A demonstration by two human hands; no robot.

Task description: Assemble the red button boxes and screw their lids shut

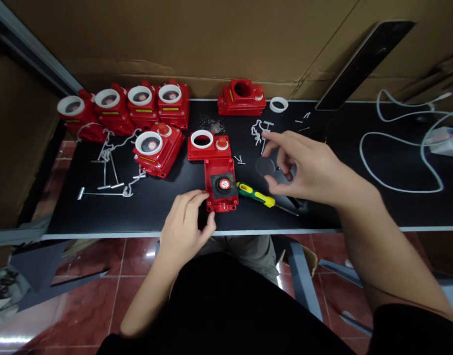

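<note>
A small red box base [222, 185] with a black insert and a round red-and-white button lies near the front edge of the black table [359, 207]. My left hand [185, 224] rests on its left side, fingers curled against it. My right hand [303, 167] hovers to the right, thumb and fingers pinching a clear round disc [265, 166]. Just behind the base lies a red cover [208, 146] with a white ring and a red button. A green-and-yellow screwdriver [258, 195] lies under my right hand.
Several assembled red boxes with white rings [126, 106] stand at the back left; another [157, 148] lies tilted. An open red housing [242, 96] and a loose white ring [278, 104] sit at the back. White screws and ties [108, 167] are scattered left. A white cable [400, 143] loops right.
</note>
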